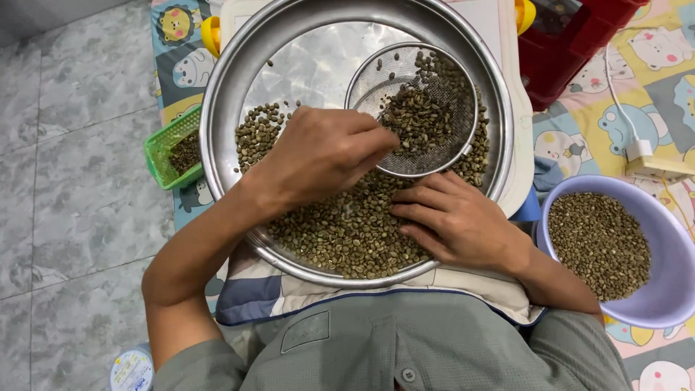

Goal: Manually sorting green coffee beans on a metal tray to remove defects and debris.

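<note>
Over the centre of the large steel pan [217, 123], the left hand [318, 156] is held with fingers drawn together, their tips pinched at the near rim of the round mesh sieve [449, 156]; whether a bean is held between them cannot be told. The right hand [456, 221] lies open and flat, palm down, on the green coffee beans [340, 235] spread across the near half of the pan, its fingers pointing left and just below the sieve.

The sieve rests inside the pan, toward its far right side, and carries its own heap of beans. A thinner scatter of beans lies at the pan's left, beyond the left hand; the far part of the pan floor is bare metal.

The pan sits on the person's lap over a white board [507, 43]. At the right, just beside the right forearm, a lilac plastic bowl [673, 253] holds more beans. At the left, touching the pan's outer edge, a small green basket [163, 156] holds a few dark beans. A red crate [572, 43] stands at the far right, and a white charger with cable [641, 152] lies on a cartoon-patterned mat [579, 137]. Grey tiled floor [72, 181] fills the left side.
</note>
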